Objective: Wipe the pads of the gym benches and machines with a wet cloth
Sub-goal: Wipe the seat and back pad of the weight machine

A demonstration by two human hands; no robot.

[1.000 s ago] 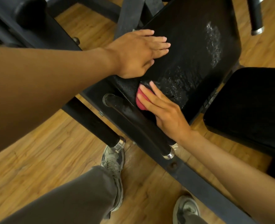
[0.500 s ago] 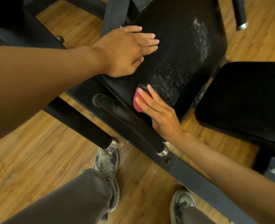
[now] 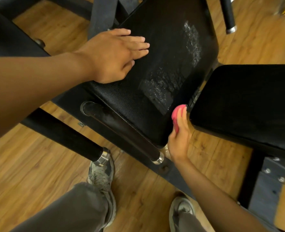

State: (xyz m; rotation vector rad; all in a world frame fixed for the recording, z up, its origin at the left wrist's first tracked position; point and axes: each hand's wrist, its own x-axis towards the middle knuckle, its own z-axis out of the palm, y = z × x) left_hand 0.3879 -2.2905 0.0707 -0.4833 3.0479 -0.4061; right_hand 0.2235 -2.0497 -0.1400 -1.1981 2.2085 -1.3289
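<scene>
A black padded seat (image 3: 165,52) fills the upper middle of the head view, with wet streaks shining across its surface. My left hand (image 3: 115,56) lies flat on the pad's left part, fingers straight. A pink cloth (image 3: 176,117) is pressed against the pad's lower right side edge under my right hand (image 3: 180,136), whose straight fingers lie over it. A second black pad (image 3: 248,101) sits just right of the cloth, across a narrow gap.
Two black handle bars with chrome ends (image 3: 103,156) (image 3: 158,159) stick out below the seat toward my feet. The dark machine frame (image 3: 177,178) runs diagonally over the wooden floor (image 3: 29,173). Another bar (image 3: 229,17) hangs at the top right.
My right hand has slid the pink cloth from the pad's lower left area across to its lower right edge. My left hand has stayed flat on the pad.
</scene>
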